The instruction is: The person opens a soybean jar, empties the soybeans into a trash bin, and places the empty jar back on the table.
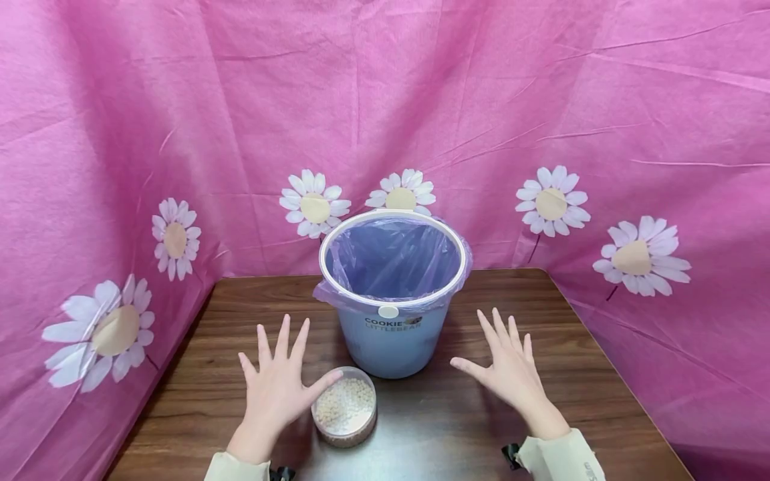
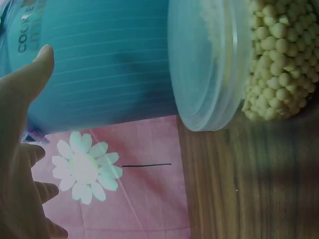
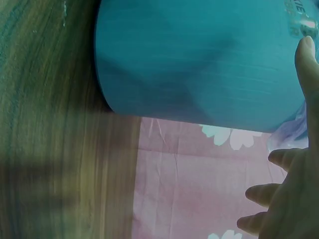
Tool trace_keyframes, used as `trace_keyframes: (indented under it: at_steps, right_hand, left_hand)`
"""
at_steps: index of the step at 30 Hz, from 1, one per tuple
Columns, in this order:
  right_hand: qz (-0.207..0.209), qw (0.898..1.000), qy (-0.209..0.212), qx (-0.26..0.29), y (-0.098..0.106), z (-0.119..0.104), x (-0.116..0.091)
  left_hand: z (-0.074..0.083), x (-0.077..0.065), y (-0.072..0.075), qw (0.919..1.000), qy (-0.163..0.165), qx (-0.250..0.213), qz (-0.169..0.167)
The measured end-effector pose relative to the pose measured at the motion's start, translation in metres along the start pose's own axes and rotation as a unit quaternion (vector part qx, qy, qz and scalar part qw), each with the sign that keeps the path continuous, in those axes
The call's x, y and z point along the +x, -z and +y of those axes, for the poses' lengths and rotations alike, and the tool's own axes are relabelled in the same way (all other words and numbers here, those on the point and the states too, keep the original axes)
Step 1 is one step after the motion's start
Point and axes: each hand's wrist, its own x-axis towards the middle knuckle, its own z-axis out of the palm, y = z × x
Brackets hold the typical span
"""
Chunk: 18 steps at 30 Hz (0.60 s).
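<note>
A blue trash bin [image 1: 391,347] with a white rim ring [image 1: 325,267] stands on the table, lined with a translucent purple bag [image 1: 397,260]. In front of it, a round clear tub [image 1: 345,407] with a lid holds pale, bead-like pellets [image 2: 284,55]. My left hand [image 1: 277,387] is spread above the table, left of the tub; in the head view its thumb overlaps the tub's edge, and contact cannot be told. To the bin's right, my right hand [image 1: 511,371] is spread too, holding nothing. Both wrist views show straight fingers beside the bin.
The brown wood-grain table [image 1: 259,307] ends at a pink cloth [image 1: 385,100] printed with white daisies, which hangs behind it and along both sides. Pale sleeves [image 1: 559,457] cover the forearms.
</note>
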Motion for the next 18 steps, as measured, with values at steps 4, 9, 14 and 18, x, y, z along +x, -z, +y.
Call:
trace_keyframes:
  at_steps: [4,9,14,18]
  right_hand:
    - [-0.013,1.0,-0.001,0.022,-0.003,-0.002,0.0]
    - [-0.014,0.999,0.004,0.042,-0.01,-0.001,-0.002]
    - [-0.017,0.997,0.009,0.074,-0.021,-0.003,-0.006]
    - [-0.022,0.995,0.003,0.098,-0.029,-0.007,-0.01]
  left_hand:
    - [0.0,-0.001,-0.003,0.9998,-0.015,0.006,0.009]
    - [0.001,-0.003,-0.007,0.9995,-0.026,0.012,0.014]
    - [0.003,-0.006,-0.009,0.9994,-0.033,0.01,0.007]
    - [0.005,-0.009,-0.011,0.9988,-0.045,0.008,0.014]
